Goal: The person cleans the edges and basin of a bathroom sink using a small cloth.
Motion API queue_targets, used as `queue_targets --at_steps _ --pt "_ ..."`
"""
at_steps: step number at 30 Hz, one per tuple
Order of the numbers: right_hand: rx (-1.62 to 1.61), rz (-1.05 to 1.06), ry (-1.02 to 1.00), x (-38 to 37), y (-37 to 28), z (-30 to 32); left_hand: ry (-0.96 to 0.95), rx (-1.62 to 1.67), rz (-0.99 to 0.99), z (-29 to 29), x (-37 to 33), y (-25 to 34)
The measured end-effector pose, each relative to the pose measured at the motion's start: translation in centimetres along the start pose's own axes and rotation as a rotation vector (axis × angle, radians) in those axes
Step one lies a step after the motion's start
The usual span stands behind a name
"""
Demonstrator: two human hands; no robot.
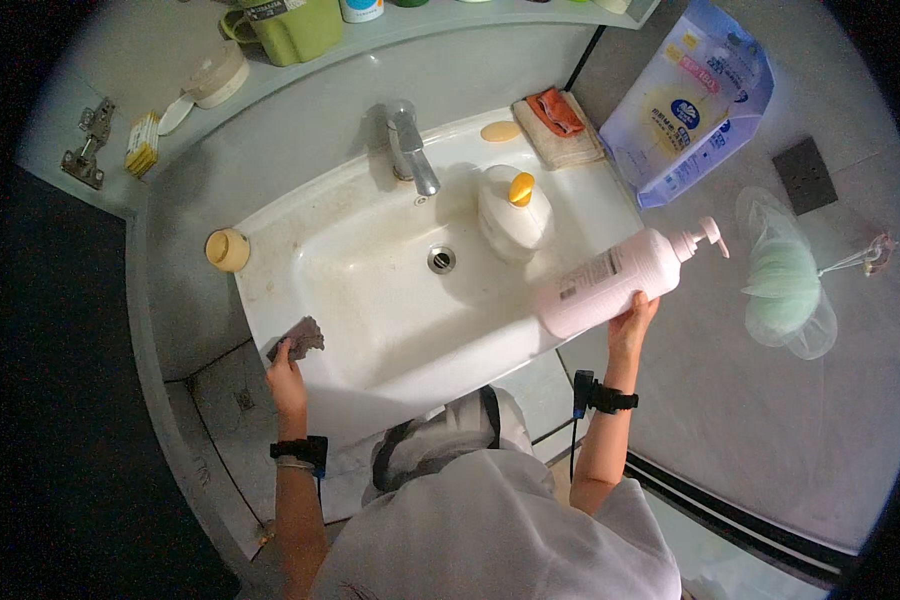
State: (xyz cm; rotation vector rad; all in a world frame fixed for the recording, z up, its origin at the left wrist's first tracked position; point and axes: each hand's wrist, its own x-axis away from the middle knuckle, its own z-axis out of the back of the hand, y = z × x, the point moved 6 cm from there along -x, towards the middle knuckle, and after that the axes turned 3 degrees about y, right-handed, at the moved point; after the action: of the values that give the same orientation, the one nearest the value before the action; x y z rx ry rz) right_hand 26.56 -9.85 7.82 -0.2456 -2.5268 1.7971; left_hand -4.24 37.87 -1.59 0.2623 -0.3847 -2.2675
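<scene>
My right hand (632,322) is closed round the lower side of a large pale pink pump bottle (610,280), tilted over the right front corner of the white sink (370,385). The bottle's pump head points to the upper right. In my left hand (286,380) is a crumpled grey-brown cloth (302,341), pinched over the sink's left front rim. A white bottle with a yellow cap (515,220) stands inside the basin on its right side. The fingers behind the pink bottle are partly hidden.
A chrome faucet (410,150) rises at the back. Folded cloths (560,130) and an oval soap bar (500,131) lie on the back right rim. A yellow jar (227,250) sits at the left corner. A purple bag (690,110) and a green mesh puff (782,280) hang right.
</scene>
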Motion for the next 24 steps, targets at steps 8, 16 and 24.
queue_targets --at_steps 8,16,24 --pt "0.059 0.05 0.096 -2.1 0.5 1.1 -0.063 -0.075 0.044 0.0 0.0 0.2" --pt "0.557 0.212 -0.113 -8.2 1.9 -4.9 0.011 -0.09 0.034 0.1 0.2 0.2" --pt "0.651 0.158 -0.267 -12.1 7.7 -7.4 -0.027 -0.102 0.1 0.1 0.0 0.0"
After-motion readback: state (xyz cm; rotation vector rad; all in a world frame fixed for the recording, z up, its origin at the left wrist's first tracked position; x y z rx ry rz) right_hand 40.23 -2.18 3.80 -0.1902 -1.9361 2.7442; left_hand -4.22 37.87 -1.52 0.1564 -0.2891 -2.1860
